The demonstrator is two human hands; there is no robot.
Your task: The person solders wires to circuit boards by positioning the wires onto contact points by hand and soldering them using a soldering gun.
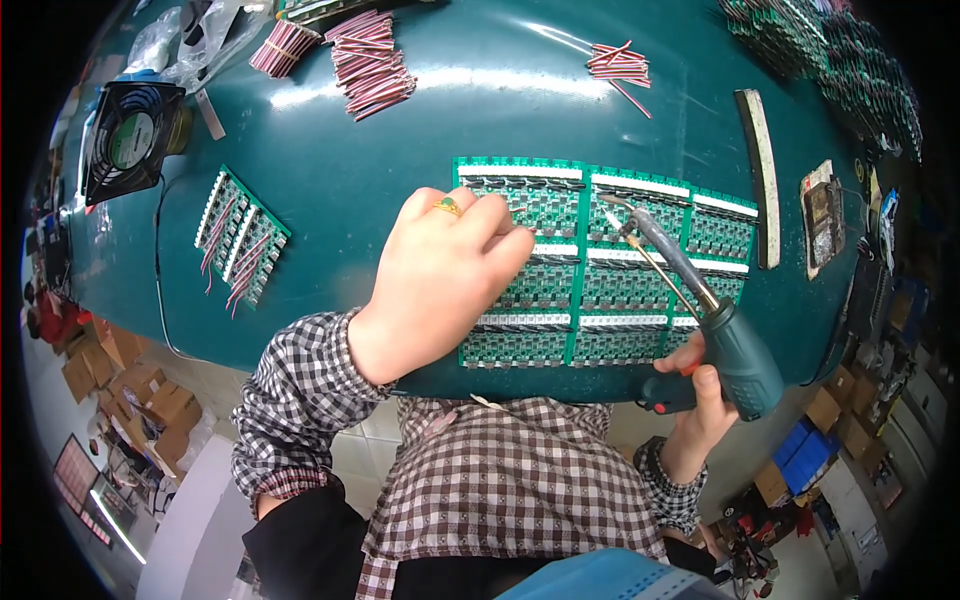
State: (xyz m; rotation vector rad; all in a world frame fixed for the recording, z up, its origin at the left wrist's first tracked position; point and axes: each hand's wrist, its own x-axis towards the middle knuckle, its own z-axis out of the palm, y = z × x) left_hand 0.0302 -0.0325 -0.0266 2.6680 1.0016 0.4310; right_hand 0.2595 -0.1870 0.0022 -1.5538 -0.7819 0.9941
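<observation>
My left hand [440, 275], with a ring on one finger, is closed over the upper left part of a green circuit board panel [574, 290]. Its fingertips are bent down toward the board, and whatever they pinch is hidden. White connector rows and black wires run across the panel. On the right, my right hand [708, 412] grips a dark green soldering gun [742, 365] with a red trigger. The gun's metal tip and thin feed tube point up and left, over the panel's upper middle section.
A smaller circuit board [241, 238] with red-and-white wires lies at left, near a black fan [132, 142]. Farther back are wire bundles [370, 68] and a small wire pile [620, 66]. A pale strip [762, 178], a worn block [822, 218] and stacked boards [830, 60] sit right.
</observation>
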